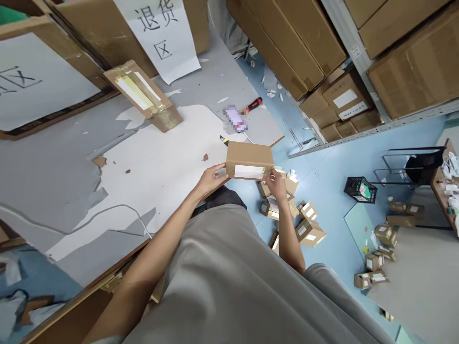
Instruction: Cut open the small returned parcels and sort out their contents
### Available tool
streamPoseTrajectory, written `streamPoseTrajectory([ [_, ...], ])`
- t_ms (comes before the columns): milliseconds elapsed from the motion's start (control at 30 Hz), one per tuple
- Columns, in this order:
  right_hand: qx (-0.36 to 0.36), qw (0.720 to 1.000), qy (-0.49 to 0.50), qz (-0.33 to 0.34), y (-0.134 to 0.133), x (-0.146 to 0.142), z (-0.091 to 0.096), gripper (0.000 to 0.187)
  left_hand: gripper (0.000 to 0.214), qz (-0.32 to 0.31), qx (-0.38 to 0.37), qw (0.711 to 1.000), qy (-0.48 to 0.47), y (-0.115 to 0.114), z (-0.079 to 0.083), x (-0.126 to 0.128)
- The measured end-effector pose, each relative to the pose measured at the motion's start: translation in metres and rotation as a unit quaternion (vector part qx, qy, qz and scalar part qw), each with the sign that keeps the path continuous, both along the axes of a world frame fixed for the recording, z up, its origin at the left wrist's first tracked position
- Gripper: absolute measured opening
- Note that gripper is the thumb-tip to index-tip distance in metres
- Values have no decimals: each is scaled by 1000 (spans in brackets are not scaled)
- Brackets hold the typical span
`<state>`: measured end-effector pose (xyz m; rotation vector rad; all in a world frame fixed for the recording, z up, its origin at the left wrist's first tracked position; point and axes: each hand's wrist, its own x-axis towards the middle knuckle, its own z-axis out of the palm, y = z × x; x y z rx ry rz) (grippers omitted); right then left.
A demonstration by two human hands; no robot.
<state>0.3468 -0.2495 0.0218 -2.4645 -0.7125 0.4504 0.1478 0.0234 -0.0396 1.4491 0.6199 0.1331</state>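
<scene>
Between my two hands is a small brown cardboard box with a white label on the side toward me. My left hand grips its left end, fingers along the lower corner. At the right end, my right hand closes on the lower corner near the label. The box is at the worktable's near right edge. Just behind its left end pokes out a yellow and black utility knife. Farther back lie a blurred pale purple item and a tool with a red and black handle.
A taped carton stands on the worn worktable, before large boxes with paper signs. Several small cartons are heaped on the blue floor to the right. Shelving with big boxes rises at the back right. A black crate stands farther right.
</scene>
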Motion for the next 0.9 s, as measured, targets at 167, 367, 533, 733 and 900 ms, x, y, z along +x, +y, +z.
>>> streamPoseTrajectory([
  [167,41,996,78,31,55,-1,-22,44,72,117,-17,993,8,14,3,-57],
  [367,44,973,154,166,141,-20,-53,58,85,300,-37,952,50,15,-11,-136],
  [533,48,952,179,244,198,-50,-78,61,94,395,-72,913,67,7,-26,-181],
  [733,81,947,224,216,221,-41,-98,63,98,410,-83,908,34,-5,-47,-196],
  [900,20,948,257,186,213,-24,-113,59,110,390,-101,910,102,-11,-70,-195],
])
